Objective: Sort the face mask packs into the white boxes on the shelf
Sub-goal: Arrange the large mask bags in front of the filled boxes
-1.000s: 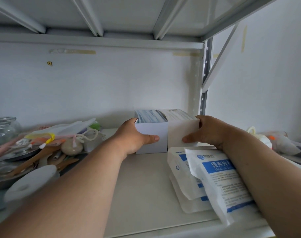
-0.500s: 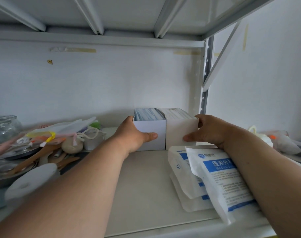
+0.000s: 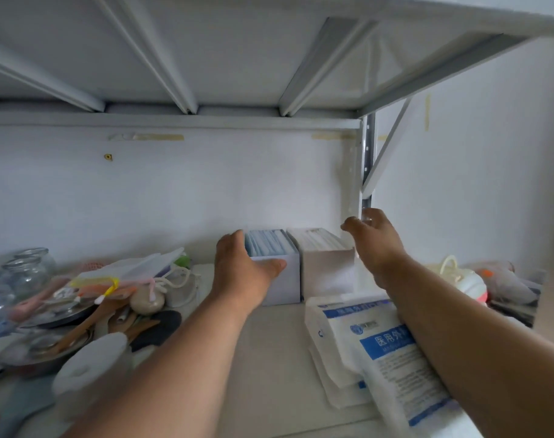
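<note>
R hand (image 3: 375,248) lifted off right box (image 3: 327,270), L hand (image 3: 241,273) still gripping left box (image 3: 283,279)

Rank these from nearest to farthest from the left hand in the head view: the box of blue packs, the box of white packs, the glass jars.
1. Box of blue packs: the left hand touches its left side and front.
2. Box of white packs: just right of the blue one, beside it.
3. Glass jars: far left end of the shelf, behind the clutter.
</note>
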`<move>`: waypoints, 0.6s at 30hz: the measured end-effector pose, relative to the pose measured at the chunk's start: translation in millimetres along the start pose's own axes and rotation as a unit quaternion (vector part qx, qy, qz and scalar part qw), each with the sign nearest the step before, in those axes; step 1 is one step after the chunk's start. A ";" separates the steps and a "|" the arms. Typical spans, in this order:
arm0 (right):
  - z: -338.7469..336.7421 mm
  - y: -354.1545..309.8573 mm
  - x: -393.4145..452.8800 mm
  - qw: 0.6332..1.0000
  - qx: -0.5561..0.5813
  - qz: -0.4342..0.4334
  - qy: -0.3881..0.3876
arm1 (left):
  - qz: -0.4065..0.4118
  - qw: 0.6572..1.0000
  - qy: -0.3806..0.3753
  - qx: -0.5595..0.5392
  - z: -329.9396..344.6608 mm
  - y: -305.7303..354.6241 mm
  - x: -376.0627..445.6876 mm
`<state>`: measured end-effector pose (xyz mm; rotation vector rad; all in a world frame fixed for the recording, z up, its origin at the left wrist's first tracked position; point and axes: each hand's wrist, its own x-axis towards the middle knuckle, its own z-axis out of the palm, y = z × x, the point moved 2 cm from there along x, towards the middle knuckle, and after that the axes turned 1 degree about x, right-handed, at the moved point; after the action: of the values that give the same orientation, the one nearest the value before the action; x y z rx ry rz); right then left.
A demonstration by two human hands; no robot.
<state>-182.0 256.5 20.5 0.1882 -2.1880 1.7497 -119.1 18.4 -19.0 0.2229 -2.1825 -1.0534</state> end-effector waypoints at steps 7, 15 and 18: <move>-13.1 -50.1 -17.9 0.986 0.132 -0.025 0.099 | 0.194 0.974 -0.072 -0.096 -25.9 83.5 -61.1; -40.0 -42.6 -58.7 0.997 0.072 -0.017 0.039 | 0.192 0.902 -0.354 0.154 19.4 67.9 -122.0; -56.5 -30.4 -77.1 0.999 -0.014 -0.049 -0.014 | 0.180 0.904 -0.351 0.166 21.3 60.1 -114.6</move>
<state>-90.7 296.0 33.4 0.3092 -2.1827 1.6725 -39.4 120.0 -42.4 -0.4748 -2.8913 -0.5855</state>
